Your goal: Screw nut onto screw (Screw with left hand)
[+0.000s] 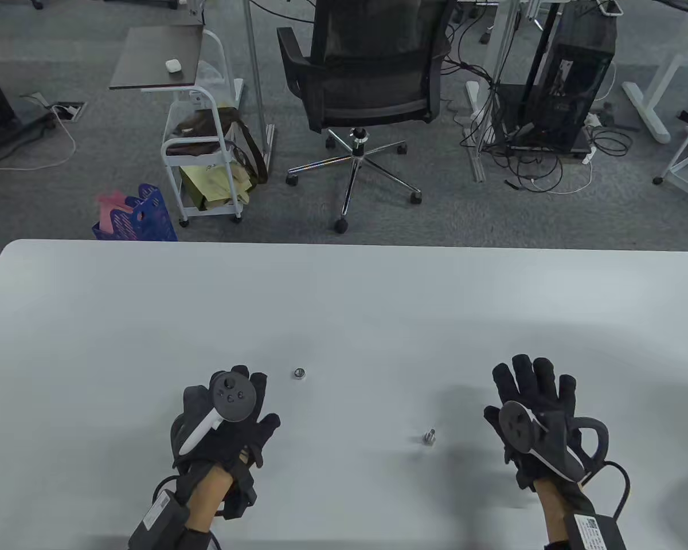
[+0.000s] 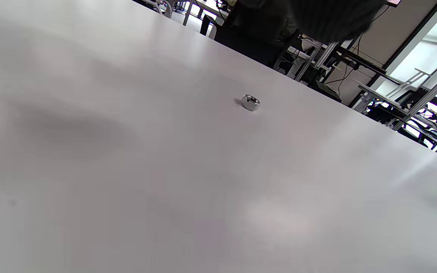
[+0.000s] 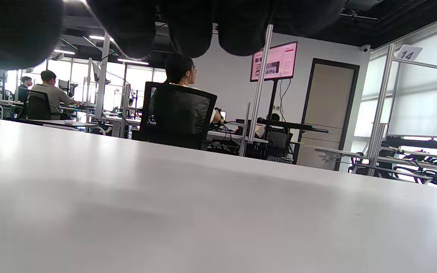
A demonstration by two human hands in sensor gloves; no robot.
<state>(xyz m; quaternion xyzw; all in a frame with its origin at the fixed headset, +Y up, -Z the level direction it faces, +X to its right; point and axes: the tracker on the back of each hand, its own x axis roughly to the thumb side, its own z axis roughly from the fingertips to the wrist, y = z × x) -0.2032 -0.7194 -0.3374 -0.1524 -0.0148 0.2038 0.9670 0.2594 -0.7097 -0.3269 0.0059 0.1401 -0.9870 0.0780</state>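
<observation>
Both hands' grip slack, empty: left hand [image 1: 229, 427], right hand [image 1: 536, 421].

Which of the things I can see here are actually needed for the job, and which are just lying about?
For the job:
- nut, lying loose on the table
- screw, lying apart from it
- left hand and right hand, both holding nothing

Just there:
- office chair beyond the table
- white trolley with bags
- blue basket on the floor
</observation>
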